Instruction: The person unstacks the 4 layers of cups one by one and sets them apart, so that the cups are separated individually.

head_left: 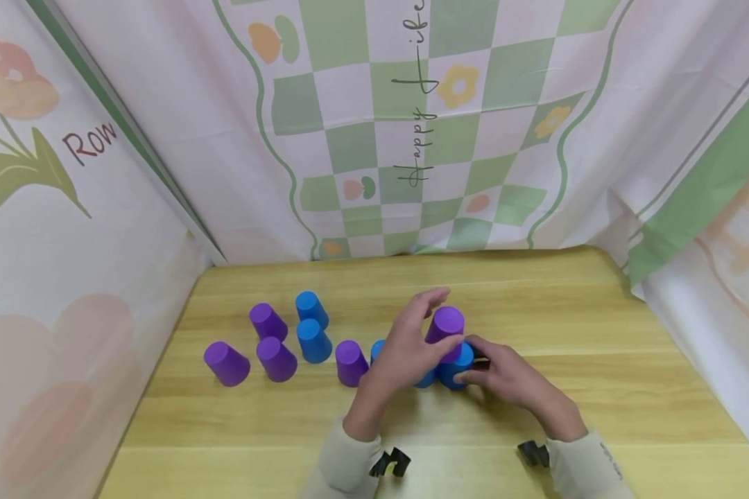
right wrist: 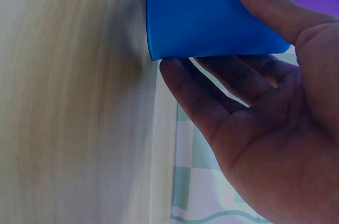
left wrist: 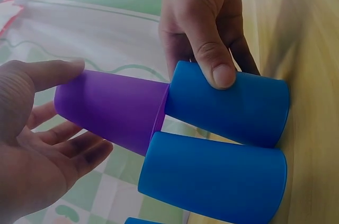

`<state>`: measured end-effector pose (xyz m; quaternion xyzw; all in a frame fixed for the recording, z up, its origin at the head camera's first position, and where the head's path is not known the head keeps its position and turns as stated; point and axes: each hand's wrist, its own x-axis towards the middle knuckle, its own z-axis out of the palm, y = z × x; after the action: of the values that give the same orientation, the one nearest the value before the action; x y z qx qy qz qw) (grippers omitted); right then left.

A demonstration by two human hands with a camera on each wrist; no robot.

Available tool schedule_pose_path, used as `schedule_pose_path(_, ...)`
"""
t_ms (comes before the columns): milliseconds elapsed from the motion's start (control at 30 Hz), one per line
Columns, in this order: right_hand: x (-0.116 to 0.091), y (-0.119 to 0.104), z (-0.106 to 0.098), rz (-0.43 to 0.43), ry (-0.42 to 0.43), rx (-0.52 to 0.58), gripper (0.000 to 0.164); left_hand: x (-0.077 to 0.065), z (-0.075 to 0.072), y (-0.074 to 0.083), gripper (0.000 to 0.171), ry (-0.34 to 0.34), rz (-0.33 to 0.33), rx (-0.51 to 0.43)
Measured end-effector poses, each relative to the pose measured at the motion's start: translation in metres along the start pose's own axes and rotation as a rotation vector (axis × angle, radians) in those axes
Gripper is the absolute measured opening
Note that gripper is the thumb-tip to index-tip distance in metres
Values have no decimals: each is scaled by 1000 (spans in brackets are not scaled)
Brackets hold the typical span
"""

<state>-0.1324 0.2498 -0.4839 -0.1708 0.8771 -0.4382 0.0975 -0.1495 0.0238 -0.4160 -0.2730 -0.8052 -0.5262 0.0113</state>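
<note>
An upside-down purple cup [head_left: 444, 324] rests across the tops of two upside-down blue cups, seen side by side in the left wrist view. My left hand [head_left: 402, 350] is around the purple cup, its thumb touching the side near the base and its other fingers spread loosely apart from it. My right hand [head_left: 512, 374] holds the rightmost blue cup [right wrist: 212, 17] between its thumb and fingers. Beside that cup stands the other supporting blue cup [left wrist: 212, 176], mostly hidden by my left hand in the head view.
On the wooden table [head_left: 256, 430], a purple cup [head_left: 351, 364] and a partly hidden blue cup [head_left: 376, 348] stand left of my left hand. Farther left are two blue cups [head_left: 314, 341] and three purple cups [head_left: 227, 364]. A patterned curtain [head_left: 399, 138] hangs along the back.
</note>
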Motion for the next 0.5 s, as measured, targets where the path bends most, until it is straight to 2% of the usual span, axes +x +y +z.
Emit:
schedule_pose_path(300, 0, 0, 0, -13, -5, 7, 51, -1, 2, -1, 59, -19, -31, -4)
schedule_pose_path(500, 0, 0, 0, -11, -4, 5, 52, -1, 2, -3, 55, -12, 2, 2)
